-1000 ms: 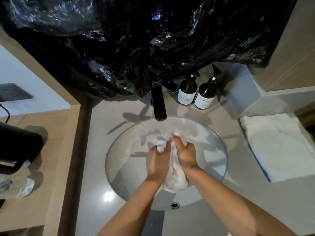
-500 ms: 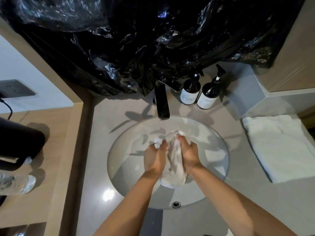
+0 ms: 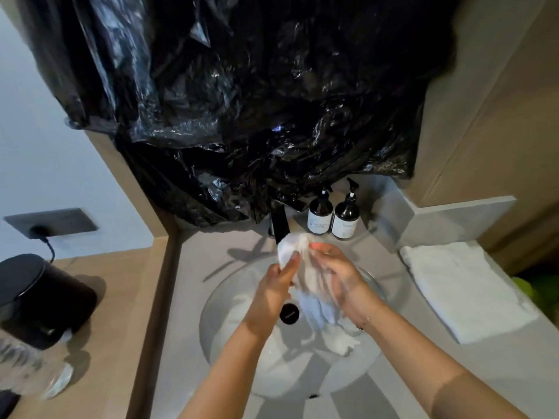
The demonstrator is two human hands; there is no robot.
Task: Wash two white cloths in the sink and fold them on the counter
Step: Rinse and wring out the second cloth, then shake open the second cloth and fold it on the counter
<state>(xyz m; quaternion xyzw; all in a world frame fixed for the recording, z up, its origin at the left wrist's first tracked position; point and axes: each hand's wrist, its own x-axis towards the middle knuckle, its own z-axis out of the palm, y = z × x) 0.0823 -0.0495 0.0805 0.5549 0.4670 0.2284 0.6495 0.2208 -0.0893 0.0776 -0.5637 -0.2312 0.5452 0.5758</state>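
Note:
A wet white cloth (image 3: 308, 285) hangs bunched over the round sink (image 3: 223, 337), its lower end trailing down into the basin. My left hand (image 3: 276, 285) pinches the cloth's upper left part, close under the black faucet (image 3: 279, 223). My right hand (image 3: 335, 273) presses against the cloth's right side with the fingers spread along it. A second white cloth (image 3: 462, 291) lies folded flat on the grey counter (image 3: 393, 373) to the right of the sink. The black drain plug (image 3: 289, 313) shows between my wrists.
Two dark pump bottles (image 3: 332, 219) stand behind the sink. Black plastic sheeting (image 3: 257, 116) covers the wall above the faucet. On the wooden ledge at left sit a black appliance (image 3: 39, 297) and a clear plastic bottle (image 3: 33, 373). A wall socket (image 3: 51, 225) holds a plug.
Both hands have lifted the cloth up toward the faucet and spread it out from the tight bunch. The camera has tilted up, so the sink sits lower in view.

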